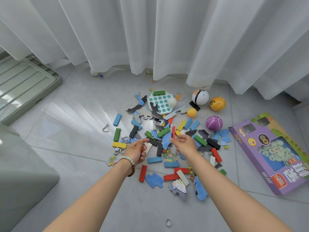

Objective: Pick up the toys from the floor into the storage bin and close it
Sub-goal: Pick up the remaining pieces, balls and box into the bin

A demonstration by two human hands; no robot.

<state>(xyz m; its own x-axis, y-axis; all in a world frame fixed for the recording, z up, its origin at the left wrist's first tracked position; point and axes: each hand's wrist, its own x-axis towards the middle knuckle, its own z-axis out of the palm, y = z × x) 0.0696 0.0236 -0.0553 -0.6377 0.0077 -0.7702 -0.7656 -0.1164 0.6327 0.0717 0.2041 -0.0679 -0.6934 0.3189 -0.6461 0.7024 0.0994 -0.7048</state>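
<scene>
Two basketballs (217, 103) (214, 123), one box (254, 148); left hand (136, 152) holds marble (142, 149).

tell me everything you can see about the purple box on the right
The purple box looks like flat cardboard. It lies face up on the grey floor at a slant, and the picture edge cuts off its near right part. Its top has a clear window showing pale round pieces, two square cut-outs near the far end, and red, white and yellow print. Nothing rests on it. A blue puzzle piece lies by its far left corner.

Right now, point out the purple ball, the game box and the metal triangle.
purple ball (214, 123), head view, its centre.
game box (267, 174), head view, purple front face.
metal triangle (105, 131), head view, lower wire.
</scene>
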